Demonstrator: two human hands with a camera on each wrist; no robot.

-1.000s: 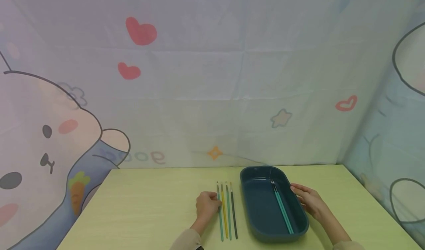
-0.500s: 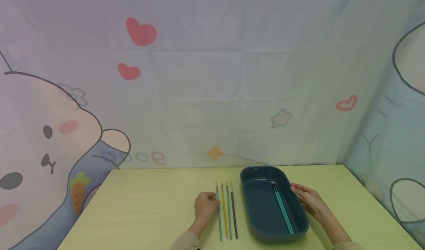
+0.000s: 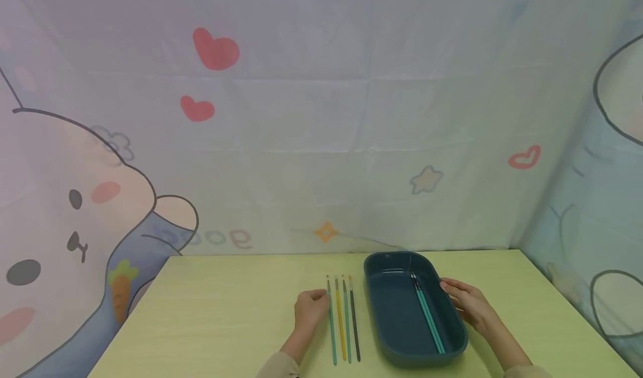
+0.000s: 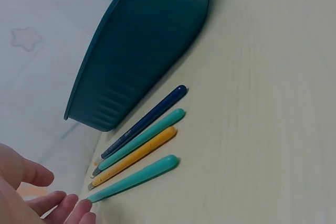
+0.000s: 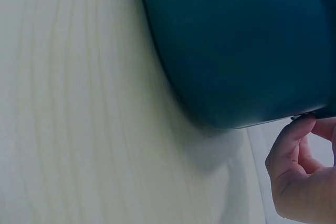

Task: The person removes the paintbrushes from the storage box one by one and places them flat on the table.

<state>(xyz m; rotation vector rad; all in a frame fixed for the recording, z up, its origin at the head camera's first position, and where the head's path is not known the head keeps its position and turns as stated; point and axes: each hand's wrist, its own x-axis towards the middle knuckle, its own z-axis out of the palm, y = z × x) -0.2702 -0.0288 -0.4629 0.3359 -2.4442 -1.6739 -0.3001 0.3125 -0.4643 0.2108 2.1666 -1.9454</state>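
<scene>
Several slim paintbrushes lie side by side on the table: a green paintbrush [image 3: 332,333] at the left, then a yellow paintbrush [image 3: 340,322], another green paintbrush [image 3: 347,322] and a dark blue paintbrush [image 3: 354,322]. My left hand [image 3: 310,309] is at the leftmost green brush; in the left wrist view its thumb stands apart from loosely bent fingers [image 4: 55,203], close by that brush's far part. Whether they touch it is unclear. To the right stands a dark teal tray [image 3: 402,322] holding two green paintbrushes [image 3: 427,316]. My right hand [image 3: 472,306] grips its right rim.
The pale yellow table [image 3: 226,311] carries everything. Behind it hangs a printed cloth [image 3: 301,115] with hearts and a bear, and cloth also covers the right side.
The leftmost green paintbrush has shifted slightly left, along with my left hand. The left fingers have since loosened from it. My right hand stays on the tray's rim.
</scene>
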